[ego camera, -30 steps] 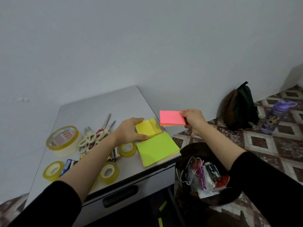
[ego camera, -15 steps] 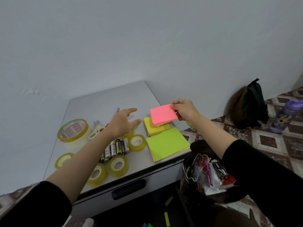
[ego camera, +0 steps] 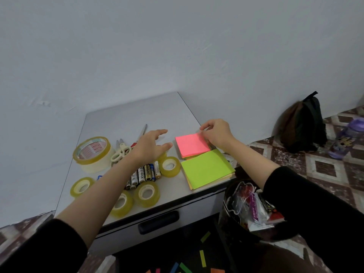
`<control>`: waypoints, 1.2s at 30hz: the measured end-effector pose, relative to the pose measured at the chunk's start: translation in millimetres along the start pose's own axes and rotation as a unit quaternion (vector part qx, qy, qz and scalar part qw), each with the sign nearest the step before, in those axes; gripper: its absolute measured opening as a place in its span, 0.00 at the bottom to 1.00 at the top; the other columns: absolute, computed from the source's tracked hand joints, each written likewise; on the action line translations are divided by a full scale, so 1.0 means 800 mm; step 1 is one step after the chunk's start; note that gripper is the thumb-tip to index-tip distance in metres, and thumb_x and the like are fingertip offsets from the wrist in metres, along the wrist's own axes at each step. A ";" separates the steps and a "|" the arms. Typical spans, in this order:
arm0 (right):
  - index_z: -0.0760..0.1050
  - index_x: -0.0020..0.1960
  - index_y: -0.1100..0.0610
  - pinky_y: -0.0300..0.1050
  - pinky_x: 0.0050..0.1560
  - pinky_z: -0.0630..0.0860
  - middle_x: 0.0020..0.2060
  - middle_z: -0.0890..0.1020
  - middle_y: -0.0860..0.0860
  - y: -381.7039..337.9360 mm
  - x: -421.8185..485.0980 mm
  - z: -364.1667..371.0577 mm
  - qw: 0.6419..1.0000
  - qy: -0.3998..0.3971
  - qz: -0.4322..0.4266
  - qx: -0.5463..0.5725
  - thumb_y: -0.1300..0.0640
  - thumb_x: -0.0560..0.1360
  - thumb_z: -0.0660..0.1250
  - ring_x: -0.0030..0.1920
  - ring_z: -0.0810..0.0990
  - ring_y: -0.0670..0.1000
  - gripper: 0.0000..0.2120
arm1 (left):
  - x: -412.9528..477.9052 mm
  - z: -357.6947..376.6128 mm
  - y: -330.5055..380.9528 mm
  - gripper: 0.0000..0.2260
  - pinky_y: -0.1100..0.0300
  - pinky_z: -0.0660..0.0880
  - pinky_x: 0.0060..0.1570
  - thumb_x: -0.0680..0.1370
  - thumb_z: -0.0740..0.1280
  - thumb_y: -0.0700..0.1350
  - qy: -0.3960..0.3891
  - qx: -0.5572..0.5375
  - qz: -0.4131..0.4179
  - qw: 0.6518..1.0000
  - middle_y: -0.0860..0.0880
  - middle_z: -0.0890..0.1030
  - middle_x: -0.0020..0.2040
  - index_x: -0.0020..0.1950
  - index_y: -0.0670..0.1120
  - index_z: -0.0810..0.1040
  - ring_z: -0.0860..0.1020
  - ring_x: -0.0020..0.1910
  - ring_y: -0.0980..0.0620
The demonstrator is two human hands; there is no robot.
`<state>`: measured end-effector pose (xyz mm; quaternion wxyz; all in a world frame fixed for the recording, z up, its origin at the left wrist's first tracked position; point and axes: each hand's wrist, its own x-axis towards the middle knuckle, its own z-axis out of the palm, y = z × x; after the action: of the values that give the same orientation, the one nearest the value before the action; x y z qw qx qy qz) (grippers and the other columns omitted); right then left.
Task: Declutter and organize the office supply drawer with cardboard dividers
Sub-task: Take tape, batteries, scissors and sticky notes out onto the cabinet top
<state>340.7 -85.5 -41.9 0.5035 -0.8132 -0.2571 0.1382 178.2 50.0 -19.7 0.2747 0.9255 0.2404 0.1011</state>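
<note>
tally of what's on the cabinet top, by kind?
Big tape roll: 1
Small tape rolls: 4, maybe a fifth behind the left hand
Scissors: at least 1 pair; a second blade shows behind
Batteries: about 6 visible, some hidden by the arm
Sticky-note stacks, pink-topped and green-topped: 2
Total: about 14 visible

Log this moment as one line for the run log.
right hand: fingers on pink sticky notes atop stack | left hand: open, hovering | green pad: beside

Red print on big tape roll core & battery labels: all unreadable.
</note>
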 end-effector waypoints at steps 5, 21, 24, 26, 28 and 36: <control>0.81 0.46 0.64 0.45 0.47 0.75 0.38 0.77 0.53 -0.001 0.006 -0.004 0.996 0.014 0.005 -0.090 0.64 0.72 0.66 0.42 0.75 0.52 0.07 | 0.000 0.006 0.007 0.18 0.64 0.69 0.59 0.78 0.64 0.46 0.015 -0.011 -0.013 1.000 0.46 0.77 0.61 0.67 0.43 0.72 0.74 0.59 0.51; 0.76 0.54 0.76 0.40 0.33 0.72 0.43 0.80 0.66 -0.009 -0.010 -0.019 0.991 -0.083 0.096 -0.036 0.73 0.74 0.59 0.30 0.75 0.54 0.12 | 0.006 0.019 0.040 0.11 0.49 0.77 0.48 0.77 0.64 0.43 -0.021 -0.026 -0.034 0.999 0.37 0.83 0.43 0.44 0.38 0.82 0.74 0.36 0.50; 0.75 0.55 0.76 0.41 0.37 0.71 0.50 0.80 0.70 -0.008 -0.008 -0.017 0.990 -0.092 0.089 -0.064 0.72 0.74 0.58 0.37 0.77 0.57 0.13 | 0.005 0.020 0.042 0.05 0.55 0.75 0.45 0.77 0.64 0.42 -0.031 -0.038 -0.036 0.998 0.40 0.81 0.40 0.42 0.43 0.76 0.74 0.38 0.50; 0.75 0.55 0.76 0.43 0.37 0.73 0.50 0.80 0.69 -0.006 -0.008 -0.017 0.990 -0.088 0.090 -0.057 0.72 0.74 0.59 0.35 0.77 0.56 0.13 | 0.005 0.020 0.044 0.03 0.59 0.71 0.44 0.78 0.63 0.43 -0.036 -0.044 -0.035 0.998 0.43 0.80 0.40 0.45 0.44 0.75 0.75 0.39 0.50; 0.76 0.55 0.73 0.48 0.44 0.77 0.52 0.80 0.67 -0.004 -0.006 -0.018 0.991 -0.083 0.091 -0.050 0.69 0.74 0.61 0.38 0.77 0.55 0.12 | 0.005 0.022 0.047 0.09 0.63 0.69 0.44 0.78 0.63 0.44 -0.040 -0.030 -0.040 0.998 0.43 0.81 0.43 0.56 0.43 0.78 0.77 0.43 0.50; 0.80 0.44 0.67 0.42 0.41 0.70 0.35 0.77 0.53 -0.015 -0.043 -0.032 0.998 0.021 -0.002 -0.064 0.64 0.72 0.66 0.39 0.73 0.50 0.06 | -0.030 0.009 0.044 0.15 0.60 0.73 0.50 0.78 0.63 0.42 0.009 -0.030 -0.030 0.999 0.44 0.83 0.46 0.63 0.41 0.75 0.80 0.49 0.47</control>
<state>321.4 -119.4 -20.3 0.4558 -0.8460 -0.2566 0.1037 173.3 8.4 -7.3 0.3030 0.9081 0.2677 0.1087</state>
